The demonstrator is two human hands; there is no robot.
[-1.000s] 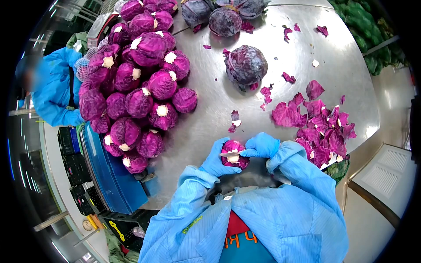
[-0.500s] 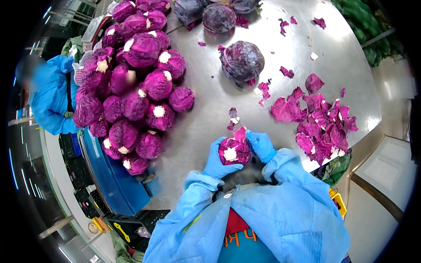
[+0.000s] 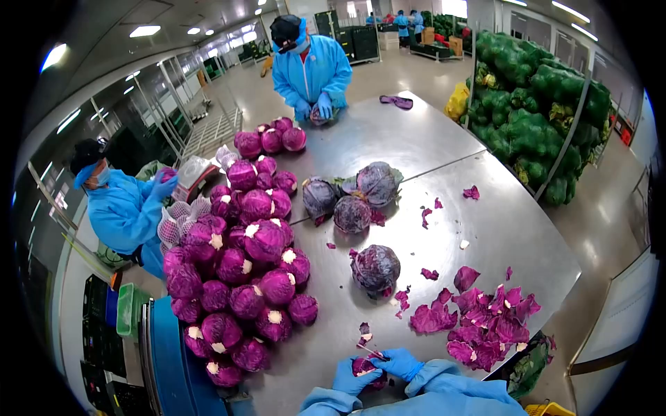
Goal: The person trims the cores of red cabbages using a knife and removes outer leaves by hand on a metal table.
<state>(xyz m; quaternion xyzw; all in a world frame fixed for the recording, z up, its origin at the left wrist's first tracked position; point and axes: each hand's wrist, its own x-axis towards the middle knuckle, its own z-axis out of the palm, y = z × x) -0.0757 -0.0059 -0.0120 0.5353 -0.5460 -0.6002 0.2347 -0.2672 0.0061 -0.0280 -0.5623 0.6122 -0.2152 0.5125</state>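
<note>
My left hand (image 3: 352,378) is wrapped round a small red cabbage (image 3: 366,369) at the bottom of the view, a pale cut patch showing on it. Closed at the cabbage's upper right side is my right hand (image 3: 400,363). A thin narrow strip, looking like a small knife (image 3: 366,350), sticks out from its fingers toward the upper left; its handle is hidden. Just beyond lie small leaf scraps (image 3: 364,328). A darker untrimmed cabbage (image 3: 375,269) stands farther up the table. Loose purple leaves (image 3: 485,320) are heaped to the right.
Trimmed red cabbages (image 3: 248,301) form a large pile along the left of the metal table (image 3: 444,222). Several dark cabbages (image 3: 352,214) sit mid-table. One co-worker (image 3: 311,69) handles a cabbage at the far end; another (image 3: 125,208) holds one at left. Green net sacks (image 3: 534,132) fill a rack.
The camera has tilted up, so my hands sit lower and the room and co-workers show. Both hands stay on the cabbage; a lifted leaf flap seen by my right fingers no longer shows.
</note>
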